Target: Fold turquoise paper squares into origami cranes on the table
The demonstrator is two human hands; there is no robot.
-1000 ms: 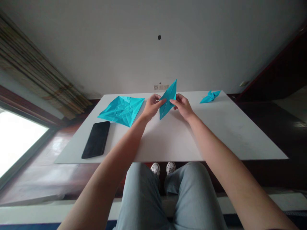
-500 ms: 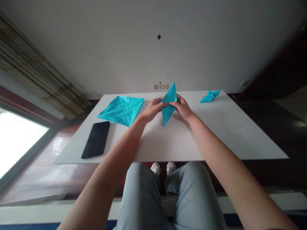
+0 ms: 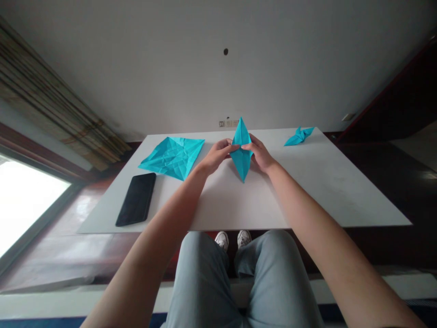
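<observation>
Both my hands pinch a folded turquoise paper diamond (image 3: 241,155) at its middle, over the far half of the white table (image 3: 307,191). My left hand (image 3: 218,156) grips its left corner and my right hand (image 3: 261,153) grips its right corner. The paper stands nearly upright, one tip pointing away and the other down towards the tabletop. Fingers of both hands are closed on it.
A creased, unfolded turquoise sheet (image 3: 174,156) lies at the far left of the table. A black phone (image 3: 136,198) lies near the left front edge. A small finished turquoise paper figure (image 3: 298,135) sits at the far right corner. My knees are under the front edge.
The folded paper has turned from a slant to nearly upright and come down a little towards the table. Both hands have stayed on it.
</observation>
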